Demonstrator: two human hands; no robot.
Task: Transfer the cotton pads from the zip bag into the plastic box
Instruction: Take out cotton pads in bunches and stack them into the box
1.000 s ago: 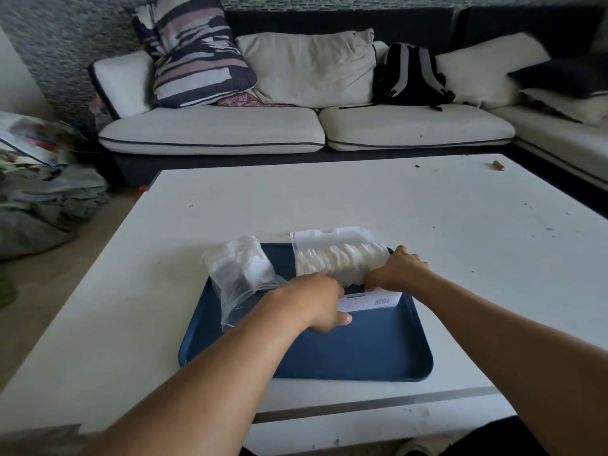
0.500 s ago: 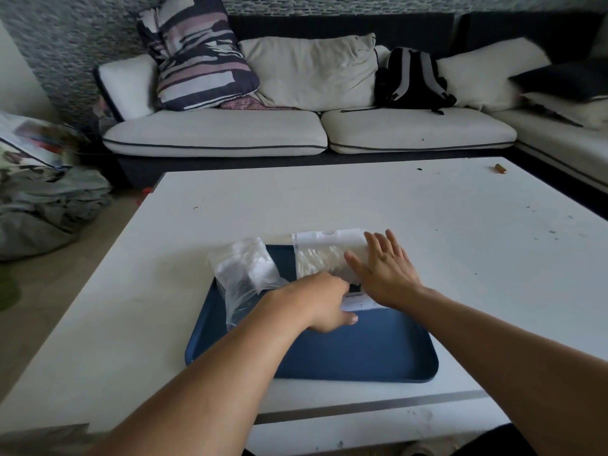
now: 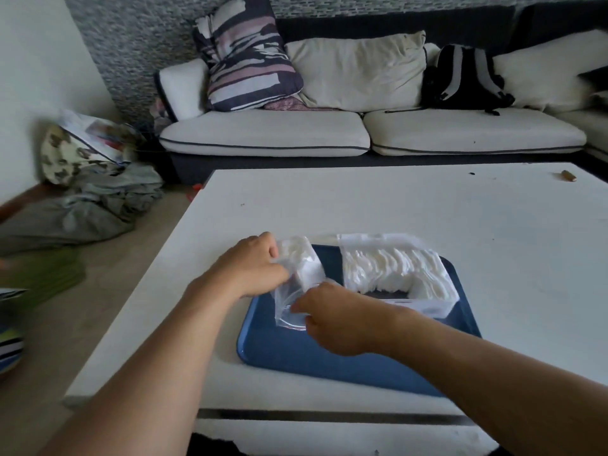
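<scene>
**Both hands on the zip bag over the blue tray**

Head view: At the centre of the frame, the left hand [image 3: 253,268] grips the upper left side of the clear zip bag [image 3: 297,284], its fingers curled round the plastic. The right hand [image 3: 332,320] holds the bag's lower end, fingers bent and pinching the film near its bottom edge. A clump of white cotton pads [image 3: 301,261] shows inside the bag's upper part, while the lower part looks see-through. The bag lies partly on the left end of a blue tray [image 3: 329,357], its top reaching just past the tray's far rim.

Just right of the bag, on the same tray, stands the clear plastic box [image 3: 398,274], packed with a row of white cotton pads [image 3: 391,268]. The tray sits on a white table [image 3: 394,205] filling the lower and middle frame.

Across the upper frame runs a white sofa [image 3: 266,133] with a striped cushion [image 3: 246,57] and a black backpack [image 3: 464,77]. Grey cloth [image 3: 98,205] lies heaped on the floor at the middle left.
</scene>
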